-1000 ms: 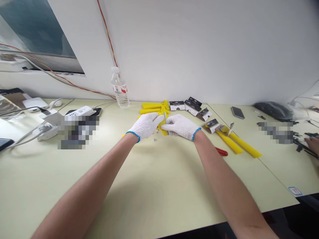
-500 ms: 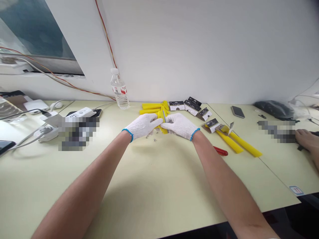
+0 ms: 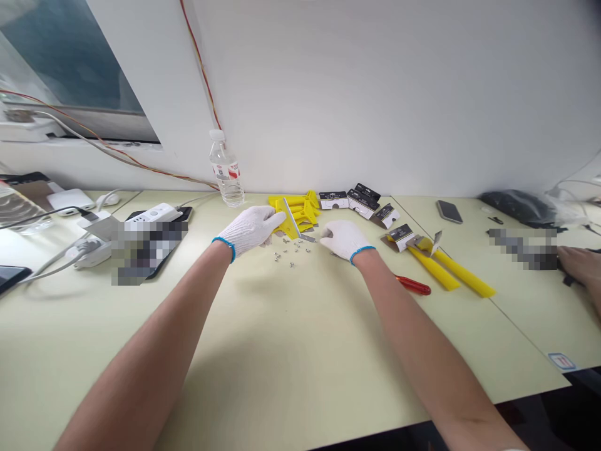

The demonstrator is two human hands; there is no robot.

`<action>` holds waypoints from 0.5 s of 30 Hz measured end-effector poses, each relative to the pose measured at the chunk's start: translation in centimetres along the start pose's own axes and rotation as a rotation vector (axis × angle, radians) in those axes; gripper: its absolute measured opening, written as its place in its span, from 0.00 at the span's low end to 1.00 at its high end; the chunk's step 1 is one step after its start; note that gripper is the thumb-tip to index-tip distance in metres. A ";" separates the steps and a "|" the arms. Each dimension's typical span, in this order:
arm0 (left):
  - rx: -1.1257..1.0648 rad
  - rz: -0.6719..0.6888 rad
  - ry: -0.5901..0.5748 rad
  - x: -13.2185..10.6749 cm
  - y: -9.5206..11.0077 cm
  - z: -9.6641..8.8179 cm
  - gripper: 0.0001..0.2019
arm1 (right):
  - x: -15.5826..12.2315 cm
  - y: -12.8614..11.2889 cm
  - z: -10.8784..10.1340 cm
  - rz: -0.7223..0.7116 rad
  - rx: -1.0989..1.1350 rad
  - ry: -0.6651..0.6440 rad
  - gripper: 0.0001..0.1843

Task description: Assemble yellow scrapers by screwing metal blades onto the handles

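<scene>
My left hand point(image 3: 248, 230), in a white knit glove with a blue cuff, has its fingertips against a yellow plastic piece point(image 3: 287, 220). A thin metal bar point(image 3: 288, 216) lies across that piece, and I cannot tell whether the hand grips it. More yellow plastic handles point(image 3: 293, 202) are heaped behind. My right hand point(image 3: 340, 240), gloved alike, sits apart with nothing in it, nearest a small metal blade point(image 3: 307, 238). Several small metal screws point(image 3: 286, 254) are scattered on the pale green table point(image 3: 300, 351) just below.
Yellow-handled paintbrushes point(image 3: 432, 268) and a red-handled screwdriver point(image 3: 413, 285) lie right of my right hand. Black-and-white card packages point(image 3: 361, 202) line the back. A water bottle point(image 3: 226, 172), a white power strip point(image 3: 153, 214) and a phone point(image 3: 449, 212) stand nearby. A co-worker's hand point(image 3: 580, 263) shows at the right edge.
My hands have separated, the left moving left and the right moving slightly right. The yellow piece and metal bar now rest against the heap, and more screws show on the table.
</scene>
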State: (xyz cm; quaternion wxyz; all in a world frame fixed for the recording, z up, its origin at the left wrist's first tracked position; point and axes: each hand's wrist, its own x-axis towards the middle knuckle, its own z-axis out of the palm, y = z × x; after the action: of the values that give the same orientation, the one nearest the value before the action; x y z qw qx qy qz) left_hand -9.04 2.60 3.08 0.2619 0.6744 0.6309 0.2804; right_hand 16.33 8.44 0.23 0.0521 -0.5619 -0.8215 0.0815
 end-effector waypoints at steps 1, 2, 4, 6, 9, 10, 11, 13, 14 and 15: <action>0.000 -0.003 -0.014 0.0 0.1 0.1 0.20 | 0.3 -0.3 0.5 -0.006 0.001 -0.005 0.14; 0.005 -0.005 -0.035 -0.1 0.2 0.2 0.20 | 0.5 -0.5 1.0 -0.007 0.004 -0.010 0.15; 0.033 0.000 -0.079 -0.2 0.4 0.3 0.19 | 0.9 -0.9 1.7 0.004 0.002 -0.011 0.17; 0.069 0.016 -0.111 -0.3 0.6 0.5 0.18 | 1.3 -1.0 2.3 0.022 0.004 -0.008 0.19; 0.099 0.040 -0.146 -0.4 0.9 0.9 0.18 | 1.6 -0.5 2.7 0.018 0.065 0.011 0.23; 0.101 0.049 -0.161 -0.4 0.9 1.0 0.18 | 1.6 -0.3 2.7 0.005 0.096 0.023 0.23; 0.099 0.056 -0.178 -0.4 1.0 1.1 0.18 | 1.6 -0.2 2.8 -0.009 0.124 0.039 0.23; 0.085 0.063 -0.209 -0.4 1.1 1.4 0.18 | 1.4 -0.1 2.7 -0.031 0.169 0.072 0.23; 0.070 0.062 -0.225 -0.4 1.1 1.5 0.18 | 1.3 -0.1 2.6 -0.042 0.187 0.081 0.24; 0.053 0.057 -0.240 -0.4 1.1 1.6 0.18 | 1.2 -0.2 2.5 -0.054 0.203 0.085 0.25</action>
State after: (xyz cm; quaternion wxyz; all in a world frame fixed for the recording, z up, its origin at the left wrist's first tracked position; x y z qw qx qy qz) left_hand -7.17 2.14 2.70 0.3094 0.7276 0.5827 0.1882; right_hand 15.25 9.30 -2.22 0.1458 -0.5342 -0.8210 0.1392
